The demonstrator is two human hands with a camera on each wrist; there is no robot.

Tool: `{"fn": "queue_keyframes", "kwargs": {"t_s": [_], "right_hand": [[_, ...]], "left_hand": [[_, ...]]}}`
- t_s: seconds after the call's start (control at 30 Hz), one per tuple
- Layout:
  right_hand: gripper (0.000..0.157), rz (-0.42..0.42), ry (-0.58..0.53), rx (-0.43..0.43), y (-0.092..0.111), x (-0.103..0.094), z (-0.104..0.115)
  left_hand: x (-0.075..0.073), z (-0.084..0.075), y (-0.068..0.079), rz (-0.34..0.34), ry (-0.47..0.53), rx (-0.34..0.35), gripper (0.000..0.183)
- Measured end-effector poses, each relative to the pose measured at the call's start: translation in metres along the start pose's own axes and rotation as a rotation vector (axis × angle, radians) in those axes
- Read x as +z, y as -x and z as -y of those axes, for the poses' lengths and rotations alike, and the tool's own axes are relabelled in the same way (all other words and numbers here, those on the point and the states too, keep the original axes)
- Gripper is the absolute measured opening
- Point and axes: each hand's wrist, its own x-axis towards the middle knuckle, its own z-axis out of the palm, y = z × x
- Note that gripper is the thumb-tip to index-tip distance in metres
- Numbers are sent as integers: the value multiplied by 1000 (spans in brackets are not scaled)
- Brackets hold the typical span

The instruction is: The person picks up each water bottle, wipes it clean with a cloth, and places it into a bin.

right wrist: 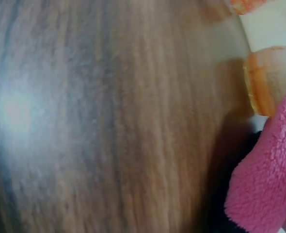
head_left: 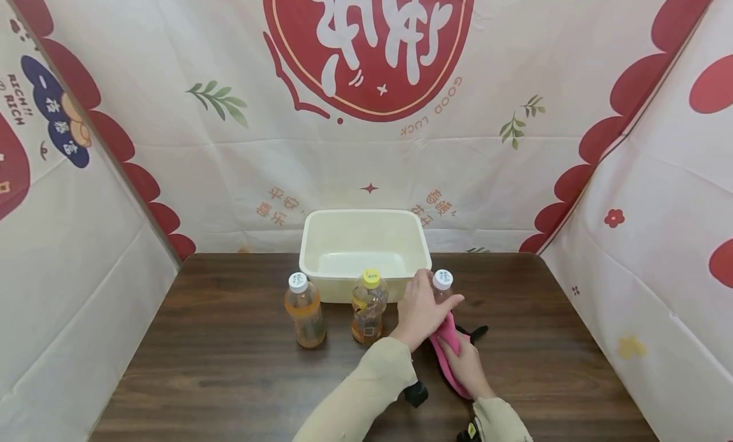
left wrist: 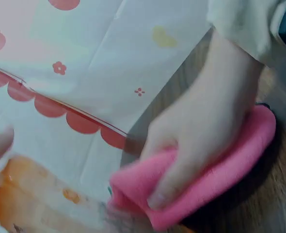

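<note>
In the head view my left hand point(head_left: 420, 310) grips a clear plastic bottle point(head_left: 443, 290) with a white cap, standing at the right front corner of the tub. A pink fuzzy cloth point(head_left: 448, 332) is bunched in my right hand point(head_left: 466, 366) and lies against this bottle's lower side. The left wrist view shows the right hand point(left wrist: 201, 111) with its thumb over the folded cloth point(left wrist: 235, 167), beside the bottle's orange-tinted side point(left wrist: 36, 194). The pink cloth point(right wrist: 266, 184) covers the lower right of the right wrist view, below the bottle point(right wrist: 269, 77).
A cream plastic tub point(head_left: 366, 288) stands at the table's back edge. Before it are a white-capped bottle point(head_left: 306, 318) and a yellow-capped bottle point(head_left: 369, 311), both with amber liquid. A black strap-like thing point(head_left: 478, 332) lies by the cloth. Printed fabric point(head_left: 172, 111) hangs around the table.
</note>
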Motion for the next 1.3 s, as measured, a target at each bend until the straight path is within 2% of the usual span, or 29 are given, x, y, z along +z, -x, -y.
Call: {"fn": "queue_keyframes", "kwargs": {"t_s": [0.13, 0.2, 0.43, 0.57, 0.7, 0.83, 0.93, 1.03, 1.3], "right_hand": [[30, -8, 2, 40, 2, -10, 1], [29, -17, -15, 59, 2, -16, 3], [27, -91, -74, 65, -7, -44, 20], [26, -135, -119, 35, -18, -62, 41], [27, -171, -161, -25, -29, -73, 69], [25, -178, -208, -123, -38, -73, 93], [25, -167, -247, -171, -43, -67, 103], [24, -163, -276, -149, -43, -64, 110], [16, -212, -325, -132, -32, -53, 108]], "left_hand": [[-7, 5, -1, 83, 127, 22, 56], [-11, 7, -2, 121, 155, 49, 53], [-24, 11, -1, 147, 43, 146, 48], [-27, 10, 0, 194, 3, 167, 49], [-27, 9, 0, 208, -12, 172, 50], [-26, 8, -1, 197, -12, 183, 48], [-24, 9, -2, 189, -5, 182, 44], [-22, 10, -2, 187, -1, 184, 40], [-22, 8, 2, 218, -17, 156, 39]]}}
